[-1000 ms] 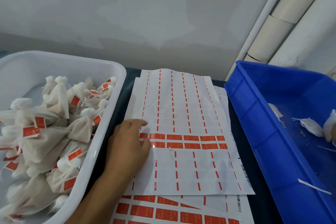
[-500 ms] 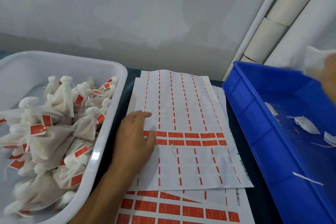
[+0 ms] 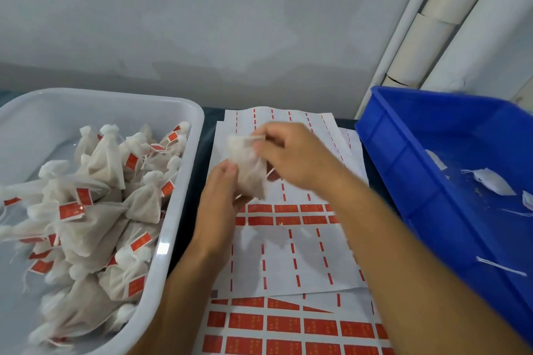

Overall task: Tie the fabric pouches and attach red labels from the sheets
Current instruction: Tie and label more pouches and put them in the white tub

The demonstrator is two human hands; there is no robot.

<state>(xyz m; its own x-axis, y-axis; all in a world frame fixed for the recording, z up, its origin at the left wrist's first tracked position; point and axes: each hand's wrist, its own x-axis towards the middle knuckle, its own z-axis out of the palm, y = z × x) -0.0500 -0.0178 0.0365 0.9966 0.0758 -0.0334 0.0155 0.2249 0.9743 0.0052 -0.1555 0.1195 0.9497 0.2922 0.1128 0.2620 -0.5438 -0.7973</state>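
I am watching both hands working over the top label sheet (image 3: 291,262) at centre frame. The left hand (image 3: 220,196) is cupping the lower body of a fabric pouch (image 3: 248,170), fingers curled around it. The right hand (image 3: 291,153) is pinching the pouch's upper edge; motion blur is hiding the exact finger placement. The pouch is hovering above the sheet, just past its remaining rows of red labels (image 3: 285,215). At nine o'clock a white tub (image 3: 184,210) is holding tied, labelled pouches (image 3: 95,210). At three o'clock a blue bin (image 3: 403,153) is holding a few loose pouches (image 3: 493,181).
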